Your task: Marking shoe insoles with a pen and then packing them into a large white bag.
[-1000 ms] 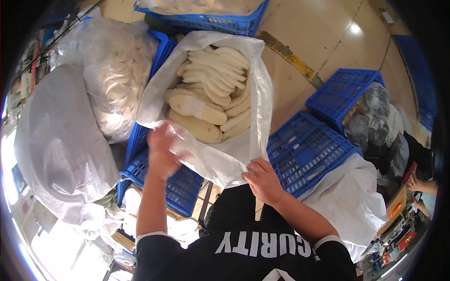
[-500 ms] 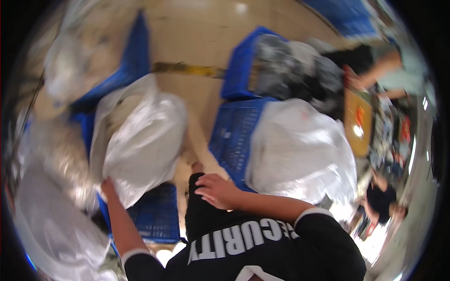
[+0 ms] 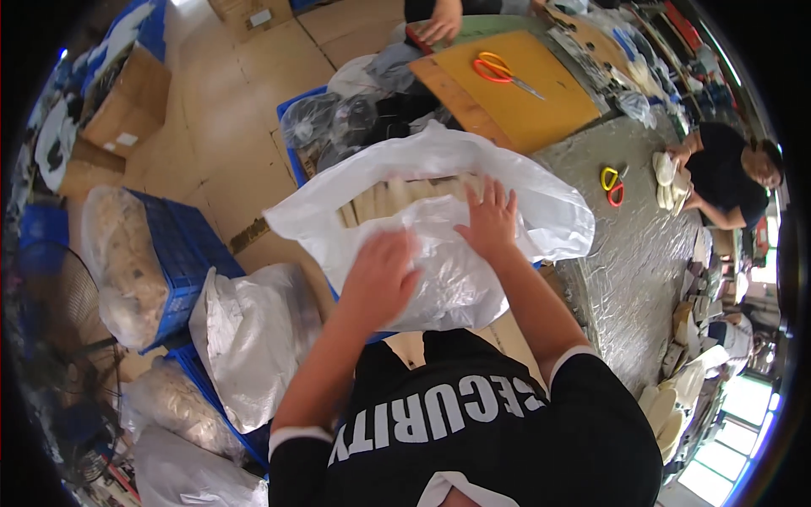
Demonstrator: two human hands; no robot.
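A big white plastic bag (image 3: 460,279) sits in front of me, its mouth spread wide. Inside lie cream-coloured flat pieces (image 3: 372,201) in a row, partly covered by a fold of the plastic. My right hand (image 3: 492,224) rests on the bag at the right of its opening, fingers spread. Over the left part of the bag is my left hand (image 3: 382,277), smeared by motion, so whether it grips the plastic is unclear. The bag hides most of the blue crate beneath it.
Beyond the bag, a blue crate (image 3: 293,160) holds clear and dark plastic bags. On the right table (image 3: 617,253) lie scissors (image 3: 614,184); orange-handled scissors (image 3: 498,72) rest on a yellow board (image 3: 541,106). Co-workers are at the far side and right. Filled crates (image 3: 190,245) stand left.
My view has swung right, toward the table. My left hand has left the white bag on the left, and both hands are now at the bag in front, whose opening shows.
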